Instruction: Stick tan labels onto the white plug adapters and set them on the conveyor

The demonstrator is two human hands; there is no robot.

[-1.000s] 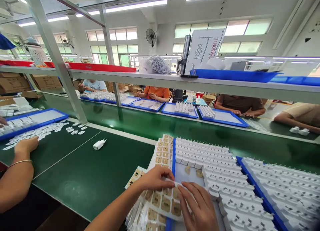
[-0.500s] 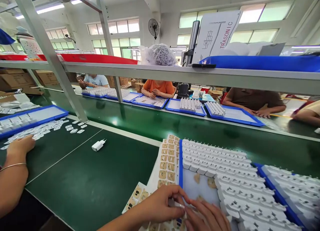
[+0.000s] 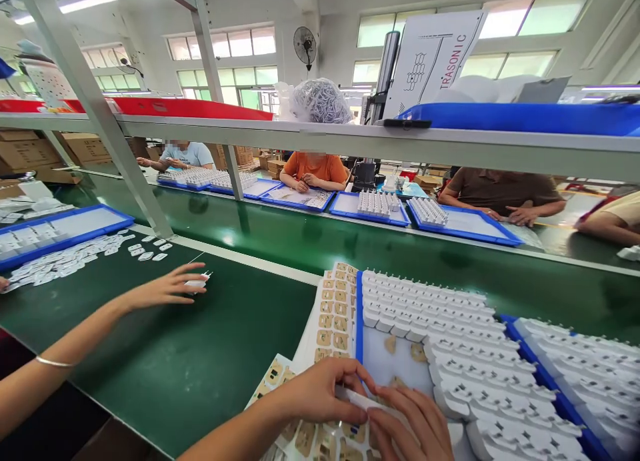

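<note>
Left hand [image 3: 320, 398] and right hand [image 3: 415, 424] pinch label sheet [image 3: 333, 314] flat beside blue tray [image 3: 359, 314], keeping labels close to white plugs [image 3: 450, 341].

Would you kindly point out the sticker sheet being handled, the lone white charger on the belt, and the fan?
sticker sheet [image 3: 334, 318], head view, its upper labels.
white charger [image 3: 198, 283], head view, its body.
fan [image 3: 305, 46], head view, its grille.

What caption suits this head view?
Both hands, left hand and right hand, pinch a label sheet beside white chargers.
</note>
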